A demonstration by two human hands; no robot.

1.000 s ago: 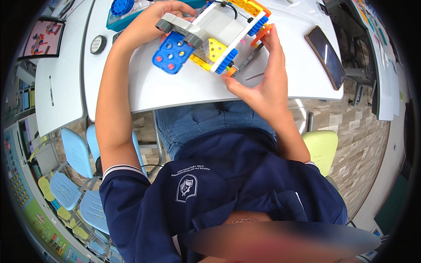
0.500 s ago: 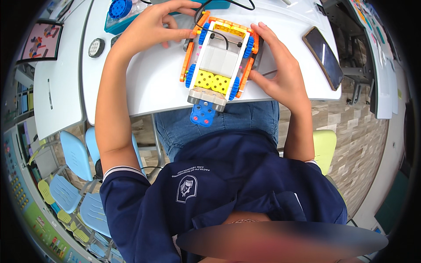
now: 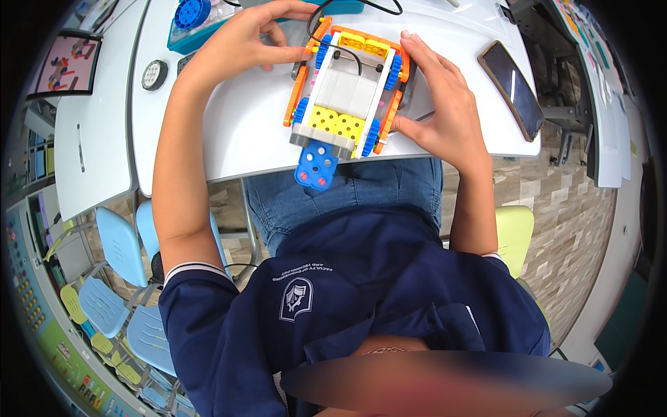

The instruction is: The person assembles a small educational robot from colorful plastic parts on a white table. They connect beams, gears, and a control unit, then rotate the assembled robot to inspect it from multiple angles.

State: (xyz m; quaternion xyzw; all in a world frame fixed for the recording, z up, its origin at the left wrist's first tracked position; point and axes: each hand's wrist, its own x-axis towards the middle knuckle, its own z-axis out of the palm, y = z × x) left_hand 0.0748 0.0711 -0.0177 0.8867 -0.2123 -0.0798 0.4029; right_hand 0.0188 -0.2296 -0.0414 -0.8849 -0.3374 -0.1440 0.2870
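A robot vehicle built from plastic blocks (image 3: 347, 94) stands at the near edge of the white table. It has a white body, yellow plates, blue gears and orange beams along both sides. At its near end a grey piece bears a blue perforated plate (image 3: 316, 167), which sticks out past the table edge. My left hand (image 3: 257, 38) is closed at the far left corner, thumb against an orange beam and fingers reaching behind it. My right hand (image 3: 445, 104) grips the right side, thumb near the orange beam and fingers along the far corner. Its fingertips partly hide the dark wheel there.
A black cable (image 3: 375, 7) runs from the vehicle over the far side. A phone (image 3: 511, 90) lies at the right, a loose wheel (image 3: 153, 74) at the left. Behind my left hand stands a teal tray (image 3: 182, 44) with parts. A screen (image 3: 66, 66) is at far left.
The grey piece and blue plate at the vehicle's near end have shifted up and slightly left, toward the body. Both hands keep nearly the same places.
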